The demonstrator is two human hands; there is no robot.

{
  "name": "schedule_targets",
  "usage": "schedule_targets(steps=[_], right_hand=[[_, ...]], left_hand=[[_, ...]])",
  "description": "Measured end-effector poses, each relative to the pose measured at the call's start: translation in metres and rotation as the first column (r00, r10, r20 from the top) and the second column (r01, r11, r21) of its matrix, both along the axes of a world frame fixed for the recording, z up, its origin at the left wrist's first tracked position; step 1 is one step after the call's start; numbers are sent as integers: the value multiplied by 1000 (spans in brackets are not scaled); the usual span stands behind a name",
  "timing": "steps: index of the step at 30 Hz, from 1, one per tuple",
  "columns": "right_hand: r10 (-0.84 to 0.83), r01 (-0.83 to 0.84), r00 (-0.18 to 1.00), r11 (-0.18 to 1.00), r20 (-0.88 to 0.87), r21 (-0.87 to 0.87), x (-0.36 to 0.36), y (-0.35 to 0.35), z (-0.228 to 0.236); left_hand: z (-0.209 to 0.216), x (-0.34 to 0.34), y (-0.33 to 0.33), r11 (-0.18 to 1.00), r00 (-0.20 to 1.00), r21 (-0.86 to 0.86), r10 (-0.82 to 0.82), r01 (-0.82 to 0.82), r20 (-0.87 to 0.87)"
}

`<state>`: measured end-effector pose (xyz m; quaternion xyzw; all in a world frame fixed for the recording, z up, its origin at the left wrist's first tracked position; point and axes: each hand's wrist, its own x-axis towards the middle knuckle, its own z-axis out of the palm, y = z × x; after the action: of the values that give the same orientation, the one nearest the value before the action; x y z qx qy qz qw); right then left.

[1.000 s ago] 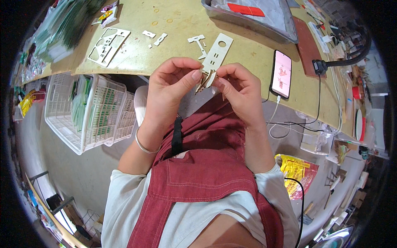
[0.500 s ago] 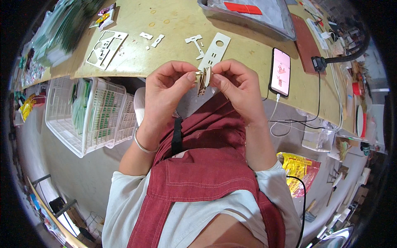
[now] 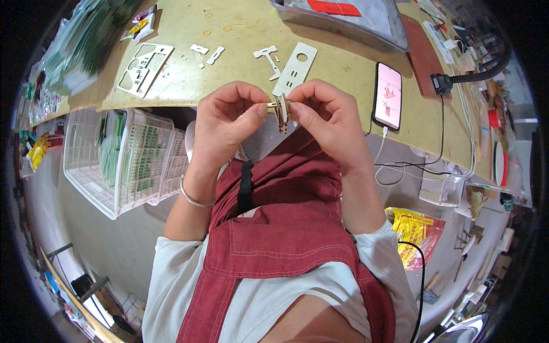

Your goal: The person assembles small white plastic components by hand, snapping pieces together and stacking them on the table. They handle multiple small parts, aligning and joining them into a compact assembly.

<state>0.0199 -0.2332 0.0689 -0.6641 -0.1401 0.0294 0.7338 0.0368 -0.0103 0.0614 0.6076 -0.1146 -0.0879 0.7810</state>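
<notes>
A small assembly of thin, pale, wood-like pieces [image 3: 283, 112] is held up in front of the near edge of the yellowish worktop [image 3: 349, 74], roughly midway along it. Its left side is gripped between the closed fingers of the left hand [image 3: 233, 119], where a short pale stub is pinched by thumb and forefinger; its right side, near an upright curved piece, is pinched in the same way by the right hand [image 3: 327, 117]. How the pieces are joined cannot be told at this size. Just beyond the hands, a flat pale plate with a round hole and two slots [image 3: 298, 65] is laid slantwise by the near edge, with a pale notched piece [image 3: 264, 53] placed at its left. Farther toward the left end, two small pale bar-shaped pieces [image 3: 215, 55] and a pale rectangular panel with cut-outs [image 3: 153, 75] are seen lying flat. To the right of the hands, a black-framed phone with a lit pink screen [image 3: 388, 96] is set near the near edge, plugged into a white cable [image 3: 382, 146]. Toward the far edge, a grey rectangular tray [image 3: 337, 28] is topped by a flat red piece [image 3: 334, 7].
</notes>
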Motion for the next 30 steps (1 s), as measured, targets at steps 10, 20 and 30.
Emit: schedule_targets(steps=[10, 20, 30], right_hand=[[-91, 96, 993, 994, 79, -58, -7, 8, 3], [-131, 142, 983, 987, 129, -77, -6, 9, 0], [-108, 110, 985, 994, 132, -10, -7, 12, -3]], left_hand=[[-3, -2, -6, 997, 989, 26, 69, -73, 130], [-4, -4, -9, 993, 978, 38, 100, -109, 181], [-6, -8, -14, 987, 993, -130, 101, -94, 54]])
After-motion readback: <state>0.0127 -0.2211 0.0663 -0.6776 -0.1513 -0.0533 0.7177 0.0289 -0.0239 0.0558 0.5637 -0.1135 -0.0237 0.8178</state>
